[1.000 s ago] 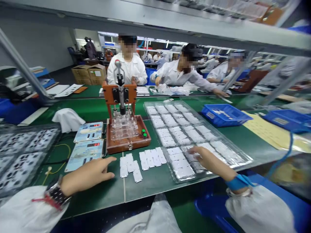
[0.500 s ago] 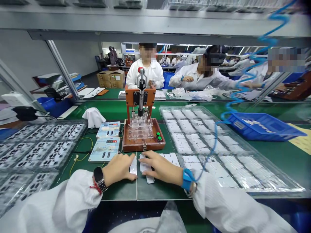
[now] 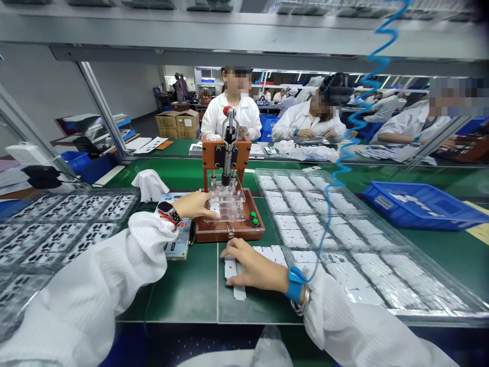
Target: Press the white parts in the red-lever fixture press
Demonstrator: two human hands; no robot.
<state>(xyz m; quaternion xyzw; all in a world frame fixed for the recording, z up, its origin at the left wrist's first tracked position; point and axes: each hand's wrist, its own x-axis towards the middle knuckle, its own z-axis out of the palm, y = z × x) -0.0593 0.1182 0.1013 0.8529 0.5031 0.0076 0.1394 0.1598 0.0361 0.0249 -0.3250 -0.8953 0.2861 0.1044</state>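
Observation:
My left hand [image 3: 195,205] reaches to the clear acrylic nest [image 3: 229,206] of a toggle-clamp fixture [image 3: 228,153]. Between its thumb and fingers is a small white circuit board [image 3: 214,208], at the nest's left side. Lower on the mat, my right hand [image 3: 254,266] has thumb and fingers at opposite ends of another thin white board [image 3: 229,269]. One more white strip [image 3: 239,292] pokes out below the thumb. Further white boards [image 3: 273,254] lie in a row behind this hand, partly covered by it. The fixture's red-tipped lever stands upright.
Clear trays of white boards [image 3: 301,219] fill the right side; a tray of dark-marked parts [image 3: 91,224] lies left. A blue bin [image 3: 424,204] sits far right. A blue coiled cord [image 3: 329,214] runs to my right wrist. A display box [image 3: 178,250] is under my left forearm. Co-workers sit opposite.
My left hand has gone from the mat, forward to the fixture's nest, carrying a white board. My right hand stays over the boards, its thumb and fingers around one.

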